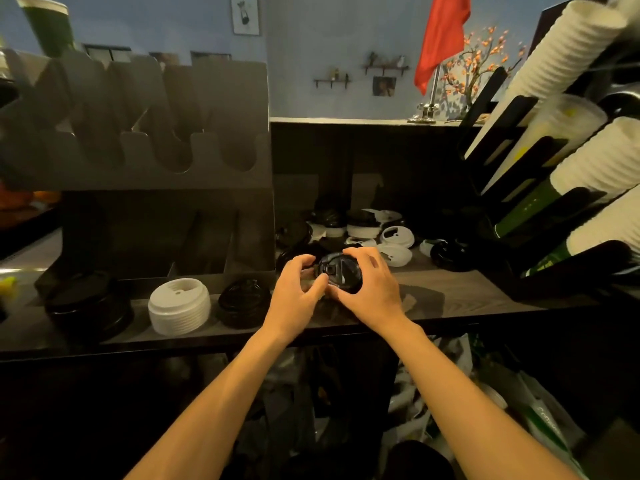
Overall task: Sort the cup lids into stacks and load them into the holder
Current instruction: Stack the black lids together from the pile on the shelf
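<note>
Both hands hold a small stack of black cup lids (341,271) just above the wooden counter (450,289). My left hand (299,289) grips its left side with curled fingers, and my right hand (372,287) curls over its right side and top. Behind them lies a loose pile of black and white lids (374,230). On the counter's left stand a white lid stack (179,304), a black lid stack (244,303) and a larger black lid stack (88,308). The grey slotted lid holder (145,157) rises behind those stacks.
A black rack (526,161) of slanted paper cup sleeves fills the right side. A green-banded cup (46,22) sits atop the holder. Bags and clutter lie below the counter's front edge. A red flag (441,39) stands on the back ledge.
</note>
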### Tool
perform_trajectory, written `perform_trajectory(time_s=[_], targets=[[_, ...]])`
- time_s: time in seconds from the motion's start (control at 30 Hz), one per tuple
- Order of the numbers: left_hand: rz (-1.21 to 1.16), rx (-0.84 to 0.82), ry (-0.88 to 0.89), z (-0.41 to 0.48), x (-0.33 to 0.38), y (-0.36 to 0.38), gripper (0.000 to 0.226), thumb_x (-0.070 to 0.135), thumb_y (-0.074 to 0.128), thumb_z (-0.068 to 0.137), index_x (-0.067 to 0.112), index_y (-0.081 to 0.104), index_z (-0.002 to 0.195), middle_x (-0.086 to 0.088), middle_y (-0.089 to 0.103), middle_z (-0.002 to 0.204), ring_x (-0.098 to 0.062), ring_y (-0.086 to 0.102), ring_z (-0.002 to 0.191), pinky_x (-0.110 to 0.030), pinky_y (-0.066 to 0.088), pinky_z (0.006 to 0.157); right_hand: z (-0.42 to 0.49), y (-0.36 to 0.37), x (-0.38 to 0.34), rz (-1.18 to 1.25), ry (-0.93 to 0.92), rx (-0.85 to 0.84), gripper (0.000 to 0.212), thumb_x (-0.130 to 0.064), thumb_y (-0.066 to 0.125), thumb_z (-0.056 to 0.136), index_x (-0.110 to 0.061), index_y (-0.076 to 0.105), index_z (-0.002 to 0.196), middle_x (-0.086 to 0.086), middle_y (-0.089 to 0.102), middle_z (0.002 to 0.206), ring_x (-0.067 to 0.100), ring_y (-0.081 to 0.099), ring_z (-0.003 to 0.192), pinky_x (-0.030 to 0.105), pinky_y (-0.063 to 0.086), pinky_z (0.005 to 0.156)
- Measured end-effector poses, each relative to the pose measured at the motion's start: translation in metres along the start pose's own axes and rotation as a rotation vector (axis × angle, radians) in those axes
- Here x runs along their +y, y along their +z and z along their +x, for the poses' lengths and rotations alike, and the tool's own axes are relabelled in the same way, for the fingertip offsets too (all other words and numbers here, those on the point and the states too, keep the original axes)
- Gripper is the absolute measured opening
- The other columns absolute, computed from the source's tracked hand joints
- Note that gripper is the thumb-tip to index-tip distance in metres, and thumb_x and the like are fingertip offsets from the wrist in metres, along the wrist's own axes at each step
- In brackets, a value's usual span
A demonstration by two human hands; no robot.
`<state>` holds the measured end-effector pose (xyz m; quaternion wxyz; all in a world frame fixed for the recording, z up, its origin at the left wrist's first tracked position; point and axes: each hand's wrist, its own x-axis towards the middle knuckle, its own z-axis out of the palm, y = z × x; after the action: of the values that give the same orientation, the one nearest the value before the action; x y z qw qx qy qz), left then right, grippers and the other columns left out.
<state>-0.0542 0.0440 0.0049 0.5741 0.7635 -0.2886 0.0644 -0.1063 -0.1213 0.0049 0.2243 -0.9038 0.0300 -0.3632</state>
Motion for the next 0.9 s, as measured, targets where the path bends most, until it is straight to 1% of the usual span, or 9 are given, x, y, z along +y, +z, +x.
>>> perform_trajectory(time_s=[0.13,0.2,0.27,0.33,0.43,0.53,0.63,0.77,0.9], targets=[[-0.185,0.055,-0.051,-0.007,0.008,-0.013,0.039,0.024,0.067,0.098,0.024,0.055,0.135,0.011,0.062,0.125,-0.007,0.068,0.107,-0.03,0.058,0.093,0.005,0.004,-0.017,0.112,-0.1,0.013,0.082,-0.054,0.082,0.075,-0.023,0.045,0.142,-0.004,0.042,0.14,0.012,0.042,0.13,0.028,0.045,0.102],[-0.222,0.123,-0.049,-0.007,0.011,-0.027,0.035,0.018,0.066,0.098,0.025,0.058,0.131,0.013,0.063,0.121,0.003,0.067,0.104,-0.024,0.058,0.087,0.01,0.005,-0.026,0.14,-0.171,-0.048,0.09,-0.056,0.082,0.074,-0.023,0.041,0.147,-0.004,0.038,0.145,0.006,0.034,0.133,0.02,0.034,0.105],[-0.2,0.164,-0.038,-0.004,0.013,-0.047,0.034,0.012,0.063,0.098,0.022,0.061,0.13,0.014,0.064,0.119,0.007,0.063,0.108,-0.015,0.053,0.086,0.014,0.008,-0.037,0.143,-0.247,-0.128,0.096,-0.049,0.083,0.074,-0.023,0.035,0.152,-0.003,0.036,0.149,0.006,0.031,0.136,0.023,0.031,0.108],[-0.163,0.176,-0.049,-0.001,0.013,-0.068,0.032,0.008,0.061,0.098,0.02,0.065,0.127,0.008,0.067,0.12,-0.003,0.063,0.115,-0.021,0.052,0.095,0.018,0.013,-0.05,0.108,-0.305,-0.176,0.098,-0.048,0.081,0.075,-0.023,0.03,0.156,-0.003,0.039,0.149,0.012,0.035,0.138,0.03,0.032,0.113],[-0.133,0.171,-0.068,-0.001,0.01,-0.095,0.03,0.005,0.056,0.099,0.019,0.069,0.122,0.003,0.07,0.117,-0.007,0.063,0.113,-0.03,0.052,0.1,0.021,0.024,-0.072,0.065,-0.336,-0.172,0.098,-0.063,0.077,0.074,-0.021,0.037,0.153,-0.003,0.048,0.138,0.014,0.043,0.128,0.03,0.038,0.109],[0.046,0.159,-0.003,-0.007,0.004,-0.11,0.024,0.015,0.056,0.102,0.022,0.066,0.123,0.009,0.061,0.122,0.001,0.057,0.112,-0.02,0.046,0.098,0.02,0.038,-0.093,0.026,-0.273,-0.108,0.091,-0.078,0.07,0.07,-0.02,0.054,0.138,-0.004,0.053,0.124,0.012,0.049,0.113,0.031,0.049,0.095],[0.209,0.222,0.05,-0.014,-0.008,-0.119,0.029,0.017,0.063,0.098,0.023,0.061,0.127,0.009,0.053,0.126,0.004,0.052,0.112,-0.014,0.043,0.094,0.017,0.054,-0.112,-0.061,-0.123,-0.147,0.095,-0.086,0.064,0.067,-0.018,0.054,0.132,-0.003,0.05,0.126,0.013,0.048,0.115,0.029,0.048,0.093],[0.302,0.221,0.0,-0.022,-0.02,-0.129,0.026,0.019,0.066,0.096,0.026,0.063,0.12,0.014,0.062,0.115,-0.002,0.059,0.109,-0.029,0.052,0.095,0.014,0.068,-0.129,-0.164,0.05,-0.398,0.105,-0.087,0.06,0.067,-0.013,0.047,0.14,0.004,0.048,0.139,0.022,0.044,0.13,0.038,0.043,0.104],[0.461,0.104,-0.036,-0.025,-0.023,-0.135,0.027,0.023,0.068,0.092,0.033,0.064,0.117,0.022,0.067,0.103,-0.002,0.062,0.103,-0.038,0.054,0.094,0.014,0.071,-0.133,-0.243,0.024,-0.425,0.087,-0.077,0.059,0.08,-0.015,0.048,0.141,0.005,0.048,0.14,0.023,0.044,0.13,0.038,0.043,0.103]])
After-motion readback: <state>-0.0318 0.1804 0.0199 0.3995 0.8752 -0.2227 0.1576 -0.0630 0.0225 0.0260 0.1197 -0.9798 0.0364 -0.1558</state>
